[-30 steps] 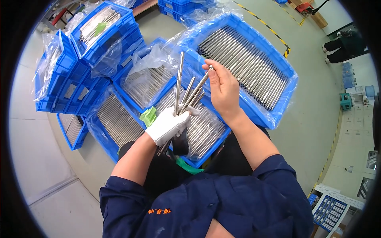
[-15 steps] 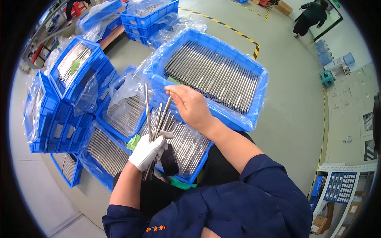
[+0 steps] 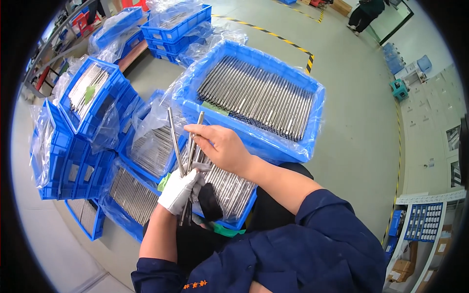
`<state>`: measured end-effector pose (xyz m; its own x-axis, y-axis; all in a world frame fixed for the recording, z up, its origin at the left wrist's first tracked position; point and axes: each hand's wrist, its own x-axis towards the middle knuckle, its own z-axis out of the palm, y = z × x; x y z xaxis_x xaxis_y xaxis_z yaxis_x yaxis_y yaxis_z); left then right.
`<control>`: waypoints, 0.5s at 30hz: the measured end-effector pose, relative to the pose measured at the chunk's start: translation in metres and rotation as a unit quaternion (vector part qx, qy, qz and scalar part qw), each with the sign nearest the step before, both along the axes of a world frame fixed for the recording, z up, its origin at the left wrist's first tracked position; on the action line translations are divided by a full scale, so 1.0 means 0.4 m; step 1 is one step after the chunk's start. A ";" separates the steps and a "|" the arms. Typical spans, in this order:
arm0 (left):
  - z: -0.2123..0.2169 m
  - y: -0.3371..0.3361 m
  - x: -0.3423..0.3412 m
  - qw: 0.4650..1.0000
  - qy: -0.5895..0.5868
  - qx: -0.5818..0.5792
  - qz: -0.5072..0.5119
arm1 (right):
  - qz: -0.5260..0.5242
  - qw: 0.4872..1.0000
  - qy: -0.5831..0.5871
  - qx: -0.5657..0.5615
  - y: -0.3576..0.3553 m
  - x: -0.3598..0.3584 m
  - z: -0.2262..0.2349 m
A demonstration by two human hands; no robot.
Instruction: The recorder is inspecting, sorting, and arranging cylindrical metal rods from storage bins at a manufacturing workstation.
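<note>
A grey concrete floor (image 3: 371, 122) carries the whole scene. The largest blue crate (image 3: 312, 122), lined with clear plastic, sits just beyond the hands and holds a layer of metal rods lying side by side. Smaller blue crates (image 3: 93, 102) of the same rods stand stacked to the person's left, and one more crate (image 3: 234, 215) rests against the lap under the hands. The person, in a dark blue jacket (image 3: 312, 244), looks down at both hands. The left hand (image 3: 180, 189), in a white glove, is closed round the lower ends of a small bundle of rods (image 3: 177, 141), held nearly upright over the near crate. The bare right hand (image 3: 222, 146) reaches across; its grip pinches the top of one rod between thumb and fingertips (image 3: 193, 129), just beside the others.
</note>
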<state>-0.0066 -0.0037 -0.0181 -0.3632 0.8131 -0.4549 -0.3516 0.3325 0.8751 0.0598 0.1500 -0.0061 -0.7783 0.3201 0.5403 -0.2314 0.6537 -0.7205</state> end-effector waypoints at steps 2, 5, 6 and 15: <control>0.000 0.003 0.004 1.000 -0.004 -0.016 0.010 | 0.005 0.998 -0.050 -0.041 -0.004 0.010 0.021; -0.020 -0.008 -0.001 0.998 -0.026 -0.029 0.041 | -0.047 0.997 -0.009 -0.063 -0.019 0.003 -0.009; -0.022 -0.016 -0.002 0.997 -0.020 -0.045 0.063 | -0.066 0.990 -0.003 -0.124 -0.028 -0.001 -0.005; -0.012 -0.007 0.004 0.999 0.036 -0.029 0.026 | 0.211 0.799 -0.293 -0.480 -0.016 -0.009 -0.057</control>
<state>-0.0051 -0.0065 -0.0230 -0.4378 0.7652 -0.4720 -0.3064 0.3666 0.8785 0.0561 0.1434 -0.0289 -0.9559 0.0108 -0.2935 0.2755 -0.3134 -0.9088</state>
